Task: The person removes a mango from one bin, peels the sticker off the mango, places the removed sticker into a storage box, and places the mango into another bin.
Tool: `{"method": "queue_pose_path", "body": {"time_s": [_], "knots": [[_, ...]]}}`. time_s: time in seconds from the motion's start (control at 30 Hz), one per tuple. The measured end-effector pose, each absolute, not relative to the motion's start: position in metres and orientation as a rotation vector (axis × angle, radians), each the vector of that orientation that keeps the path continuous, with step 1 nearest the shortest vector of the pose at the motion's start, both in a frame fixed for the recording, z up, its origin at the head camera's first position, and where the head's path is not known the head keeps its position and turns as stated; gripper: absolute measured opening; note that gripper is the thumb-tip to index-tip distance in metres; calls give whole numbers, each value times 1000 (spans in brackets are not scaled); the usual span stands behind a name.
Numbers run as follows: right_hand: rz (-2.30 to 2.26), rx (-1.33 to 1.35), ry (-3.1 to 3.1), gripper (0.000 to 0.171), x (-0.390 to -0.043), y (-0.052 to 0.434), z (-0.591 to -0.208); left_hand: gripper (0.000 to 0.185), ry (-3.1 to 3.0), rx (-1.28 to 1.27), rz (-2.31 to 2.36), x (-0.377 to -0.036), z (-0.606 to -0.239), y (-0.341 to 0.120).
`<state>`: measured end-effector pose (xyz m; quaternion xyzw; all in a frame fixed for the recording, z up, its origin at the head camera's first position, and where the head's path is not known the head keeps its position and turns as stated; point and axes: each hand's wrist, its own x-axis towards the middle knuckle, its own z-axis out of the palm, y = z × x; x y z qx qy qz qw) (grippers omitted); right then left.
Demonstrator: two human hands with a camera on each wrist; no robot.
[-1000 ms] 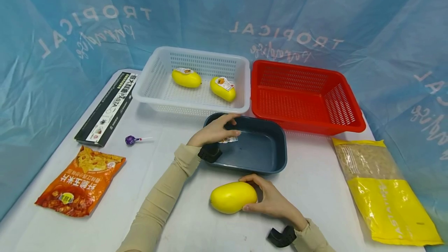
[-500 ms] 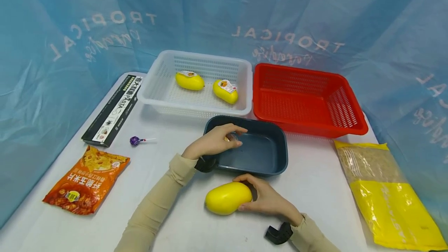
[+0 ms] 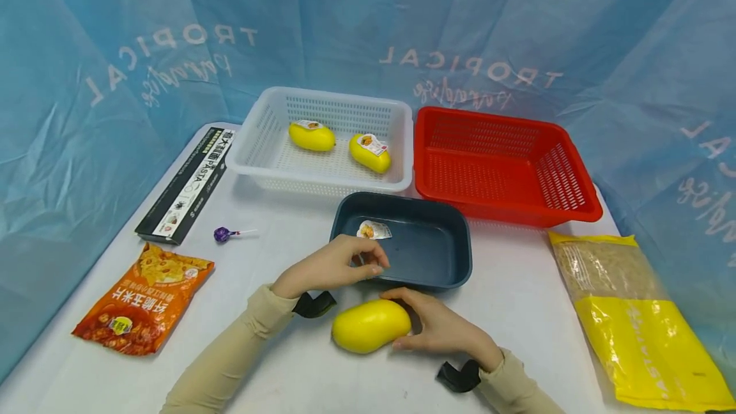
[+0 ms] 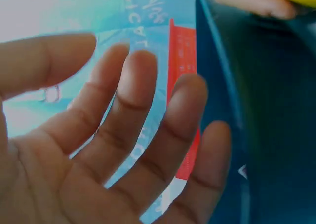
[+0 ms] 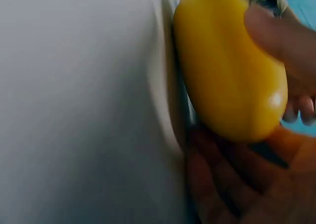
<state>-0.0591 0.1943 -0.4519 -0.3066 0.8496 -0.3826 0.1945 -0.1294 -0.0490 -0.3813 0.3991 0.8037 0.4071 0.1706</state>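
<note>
A yellow mango [image 3: 368, 327] lies on its side on the white table, in front of a dark blue tub [image 3: 428, 245]. My right hand [image 3: 443, 326] grips its right end, thumb on the near side and fingers on the far side. The right wrist view shows the mango's smooth skin [image 5: 222, 61] close up. Over the tub's near left rim hovers my left hand [image 3: 333, 265], its fingers loosely bent and holding nothing. Those fingers [image 4: 138, 100] are spread in the left wrist view. A printed label [image 3: 374, 230] sits inside the tub at its left.
Behind the tub stand a white basket [image 3: 322, 177] with two labelled mangoes and a red basket [image 3: 508, 206]. At left are a pasta box [image 3: 186, 187], a lollipop [image 3: 222, 234] and an orange snack bag [image 3: 144, 302]. A yellow pasta bag [image 3: 638, 324] lies at right.
My left hand has drawn back from inside the tub towards me and the mango, uncovering the label there. The right hand and mango have shifted slightly left.
</note>
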Motion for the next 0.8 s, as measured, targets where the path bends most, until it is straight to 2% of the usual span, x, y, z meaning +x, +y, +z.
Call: {"method": "queue_pose_path", "body": {"time_s": [0.17, 0.3, 0.53, 0.7, 0.8], "knots": [[-888, -918, 2325, 79, -61, 192, -425, 14, 2197, 1207, 1145, -113, -386, -62], [-868, -937, 2311, 76, -60, 194, -409, 18, 2163, 1248, 1131, -103, -393, -67], [-976, -959, 2293, 67, -53, 208, -389, 32, 2168, 1307, 901, -87, -411, -66], [-1140, -1030, 2447, 59, -61, 227, -376, 44, 2170, 1392, 818, -84, -422, -60], [-1223, -1051, 2566, 60, -69, 239, -373, 49, 2151, 1383, 819, -83, -425, -56]]}}
